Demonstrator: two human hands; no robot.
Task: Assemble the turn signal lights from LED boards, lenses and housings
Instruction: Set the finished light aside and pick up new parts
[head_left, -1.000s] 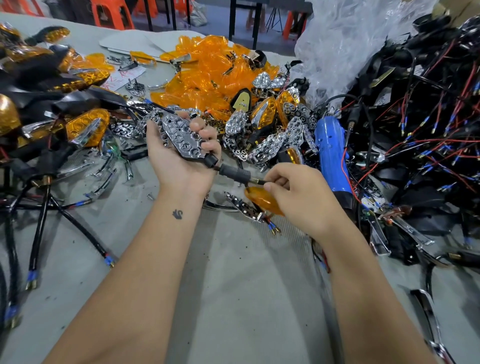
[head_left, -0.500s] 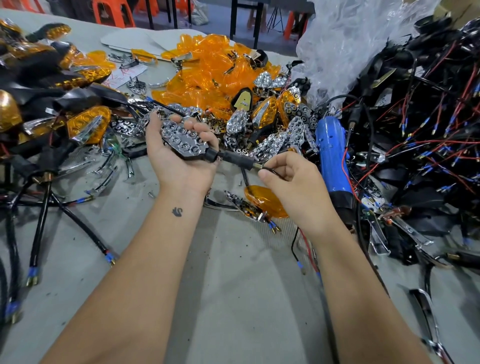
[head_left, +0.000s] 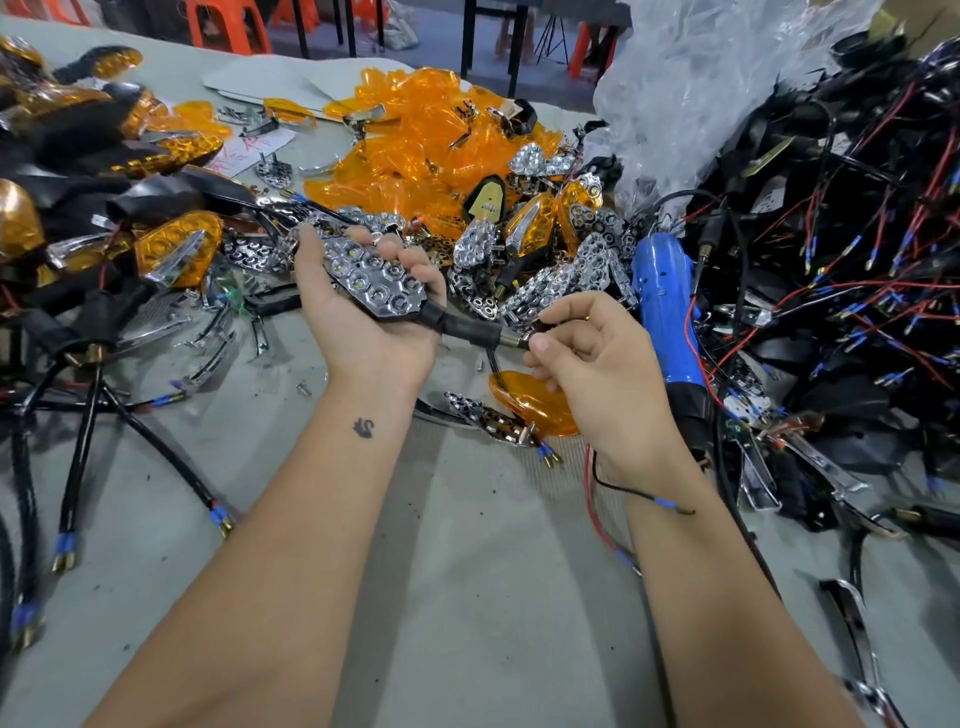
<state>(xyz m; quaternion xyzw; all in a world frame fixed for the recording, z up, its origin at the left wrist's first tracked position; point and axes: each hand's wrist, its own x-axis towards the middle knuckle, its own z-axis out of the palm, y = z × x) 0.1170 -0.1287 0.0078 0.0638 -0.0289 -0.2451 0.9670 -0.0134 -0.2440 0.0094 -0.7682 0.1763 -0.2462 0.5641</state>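
Chrome reflector board sits face-up in the housing, cradled in our left hand, fingers curled over its far edge, above the middle of the desk. Black stem sticks out toward our right hand, which pinches the threaded stem tip between thumb and forefinger. Thin red and black wires trail below the right wrist; whether they are fully through the stem we cannot tell.

Risks, as we judge them: pulling hard on the wires could tear them off the board; the loose board could tip out of the housing if the left hand tilts; trailing wires could snag the parts just under the hand.

Amber lens lies on the desk just below the right hand, touching a chrome piece.

Room: the bare near half of the desk is open. Far side crowded with the orange lens pile; right edge with the wire tangle and blue screwdriver; left edge with finished lights and cables.
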